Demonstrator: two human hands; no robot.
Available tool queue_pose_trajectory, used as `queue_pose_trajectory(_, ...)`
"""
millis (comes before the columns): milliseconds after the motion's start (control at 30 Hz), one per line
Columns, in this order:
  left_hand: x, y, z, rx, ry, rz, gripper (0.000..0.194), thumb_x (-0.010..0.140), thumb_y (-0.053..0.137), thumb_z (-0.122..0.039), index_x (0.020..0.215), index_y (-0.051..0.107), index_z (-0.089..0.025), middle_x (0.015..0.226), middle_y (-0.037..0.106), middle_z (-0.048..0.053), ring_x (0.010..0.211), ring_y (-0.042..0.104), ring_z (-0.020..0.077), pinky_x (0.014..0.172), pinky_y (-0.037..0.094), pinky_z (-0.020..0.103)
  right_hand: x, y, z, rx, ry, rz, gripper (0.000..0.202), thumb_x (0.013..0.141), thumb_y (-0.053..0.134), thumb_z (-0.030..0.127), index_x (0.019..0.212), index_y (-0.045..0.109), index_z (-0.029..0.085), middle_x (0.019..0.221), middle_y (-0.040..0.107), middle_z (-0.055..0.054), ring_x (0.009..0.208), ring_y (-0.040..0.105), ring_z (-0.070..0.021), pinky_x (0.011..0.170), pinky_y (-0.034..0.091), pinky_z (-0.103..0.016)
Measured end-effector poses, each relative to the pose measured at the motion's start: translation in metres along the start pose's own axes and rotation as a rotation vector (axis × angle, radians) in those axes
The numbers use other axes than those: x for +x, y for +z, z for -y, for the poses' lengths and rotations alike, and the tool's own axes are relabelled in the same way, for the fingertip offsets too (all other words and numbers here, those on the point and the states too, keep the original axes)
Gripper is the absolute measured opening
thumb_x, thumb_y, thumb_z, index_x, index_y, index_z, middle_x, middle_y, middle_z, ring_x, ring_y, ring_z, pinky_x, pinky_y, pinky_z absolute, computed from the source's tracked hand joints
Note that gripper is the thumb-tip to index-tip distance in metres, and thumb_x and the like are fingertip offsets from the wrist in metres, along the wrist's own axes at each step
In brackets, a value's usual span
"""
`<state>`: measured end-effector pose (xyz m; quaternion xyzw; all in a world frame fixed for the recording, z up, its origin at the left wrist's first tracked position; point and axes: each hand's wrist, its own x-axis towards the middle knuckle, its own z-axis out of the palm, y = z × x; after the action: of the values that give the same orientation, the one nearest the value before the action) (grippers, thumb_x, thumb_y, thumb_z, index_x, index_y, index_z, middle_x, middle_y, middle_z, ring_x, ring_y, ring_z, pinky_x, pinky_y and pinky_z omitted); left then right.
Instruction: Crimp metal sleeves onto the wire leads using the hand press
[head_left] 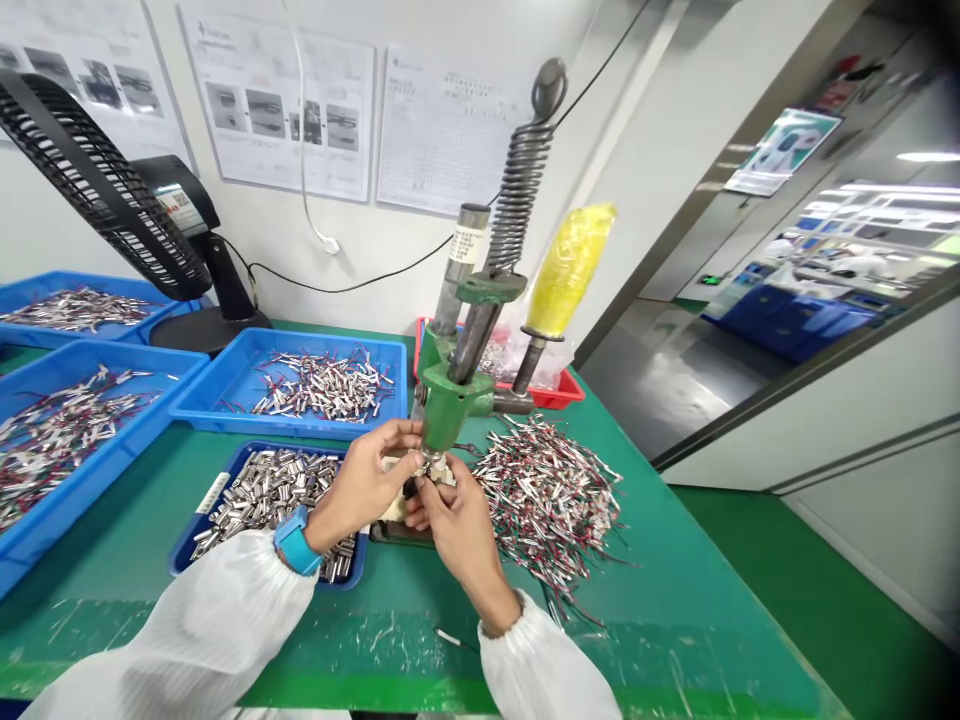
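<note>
A green hand press (448, 405) with a coil spring and a yellow-wrapped handle (571, 268) stands at the middle of the bench. Right under its ram, my left hand (366, 478) is closed, thumb and fingers pinched around a small spot at the fixture. My right hand (463, 522) pinches from the other side, its fingertips close to the left ones. What the fingertips hold is too small and too covered to make out. Left of the press lie short metal cylinders (274, 490) in a small dark blue tray (178, 562), partly behind my left forearm.
Thin white parts with red and black wires form a loose pile (551, 490) right of the press. Larger blue trays (289, 428) with similar parts stand to the left, near a black fan (97, 190). A red tray (559, 397) sits behind the press.
</note>
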<state>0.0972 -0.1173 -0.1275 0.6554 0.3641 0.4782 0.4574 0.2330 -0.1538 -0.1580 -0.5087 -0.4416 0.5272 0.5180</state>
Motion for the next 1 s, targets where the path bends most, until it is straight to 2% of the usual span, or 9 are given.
queue_pose_trajectory(133, 0.003, 0.003, -0.007, 0.073, 0.031, 0.058, 0.027, 0.089, 0.057, -0.016, 0.114, 0.065, -0.014, 0.108, 0.074, 0.008, 0.095, 0.069, 0.0193, 0.085, 0.053, 0.031, 0.0, -0.001, 0.0, 0.005, 0.005, 0.013, 0.07, 0.074, 0.07, 0.06, 0.123, 0.048, 0.015, 0.059, 0.067, 0.003, 0.044, 0.062, -0.0123, 0.043, 0.05, -0.019)
queue_pose_trajectory(233, 0.001, 0.003, -0.012, 0.274, 0.068, 0.021, 0.022, 0.088, 0.057, -0.017, 0.107, 0.068, -0.014, 0.099, 0.076, 0.006, 0.085, 0.069, 0.019, 0.077, 0.051, 0.03, -0.001, -0.006, 0.003, -0.032, 0.025, 0.04, 0.072, 0.074, 0.069, 0.061, 0.126, 0.047, 0.015, 0.058, 0.066, 0.004, 0.042, 0.061, -0.0121, 0.041, 0.047, -0.018)
queue_pose_trajectory(333, -0.002, 0.001, -0.013, 0.385, 0.12, -0.024, 0.02, 0.09, 0.057, -0.02, 0.105, 0.069, -0.014, 0.1, 0.077, 0.007, 0.09, 0.07, 0.0211, 0.081, 0.051, 0.031, -0.004, -0.015, 0.008, -0.099, 0.037, 0.051, 0.077, 0.074, 0.071, 0.062, 0.13, 0.047, 0.015, 0.058, 0.067, 0.003, 0.041, 0.06, -0.0125, 0.039, 0.045, -0.018)
queue_pose_trajectory(567, -0.003, 0.0, -0.005, 0.311, 0.096, -0.032, 0.027, 0.09, 0.059, -0.024, 0.112, 0.068, -0.012, 0.105, 0.076, 0.009, 0.096, 0.07, 0.0219, 0.085, 0.052, 0.032, -0.01, -0.032, 0.019, -0.162, 0.015, 0.009, 0.093, 0.072, 0.072, 0.068, 0.14, 0.042, 0.011, 0.062, 0.068, 0.001, 0.043, 0.061, -0.0137, 0.042, 0.046, -0.021)
queue_pose_trajectory(733, -0.006, 0.001, -0.008, 0.318, 0.109, -0.027, 0.028, 0.091, 0.058, -0.025, 0.114, 0.069, -0.013, 0.107, 0.077, 0.009, 0.096, 0.071, 0.0216, 0.086, 0.053, 0.032, -0.013, -0.042, 0.027, -0.217, -0.021, -0.023, 0.091, 0.077, 0.07, 0.065, 0.143, 0.042, 0.01, 0.066, 0.07, -0.001, 0.045, 0.061, -0.0149, 0.044, 0.047, -0.024)
queue_pose_trajectory(800, -0.007, 0.0, -0.008, 0.355, 0.131, -0.027, 0.028, 0.091, 0.059, -0.025, 0.115, 0.069, -0.014, 0.108, 0.077, 0.009, 0.096, 0.072, 0.022, 0.086, 0.054, 0.032, -0.017, -0.05, 0.036, -0.267, -0.106, -0.096, 0.082, 0.08, 0.069, 0.062, 0.141, 0.047, 0.012, 0.072, 0.072, -0.004, 0.049, 0.061, -0.0149, 0.047, 0.047, -0.026)
queue_pose_trajectory(867, -0.008, -0.003, -0.006, 0.37, 0.143, -0.018, 0.03, 0.092, 0.059, -0.027, 0.118, 0.069, -0.015, 0.109, 0.077, 0.009, 0.098, 0.072, 0.0226, 0.088, 0.055, 0.034, -0.019, -0.059, 0.055, -0.342, -0.291, -0.275, 0.068, 0.084, 0.068, 0.058, 0.134, 0.055, 0.014, 0.082, 0.073, -0.007, 0.06, 0.063, -0.016, 0.055, 0.051, -0.029)
queue_pose_trajectory(933, -0.01, -0.006, -0.003, 0.364, 0.149, -0.003, 0.033, 0.093, 0.06, -0.029, 0.122, 0.069, -0.015, 0.116, 0.076, 0.01, 0.103, 0.072, 0.0233, 0.093, 0.055, 0.035, -0.014, -0.063, 0.09, -0.428, -0.528, -0.474, 0.058, 0.085, 0.068, 0.055, 0.127, 0.061, 0.015, 0.097, 0.073, -0.01, 0.077, 0.067, -0.0186, 0.067, 0.055, -0.033)
queue_pose_trajectory(1000, -0.012, -0.008, 0.0, 0.378, 0.152, -0.008, 0.035, 0.093, 0.06, -0.032, 0.124, 0.068, -0.016, 0.123, 0.074, 0.011, 0.11, 0.07, 0.0247, 0.098, 0.053, 0.038, -0.001, -0.063, 0.138, -0.496, -0.724, -0.567, 0.056, 0.085, 0.07, 0.051, 0.128, 0.06, 0.017, 0.113, 0.07, -0.013, 0.094, 0.068, -0.0212, 0.078, 0.057, -0.037)
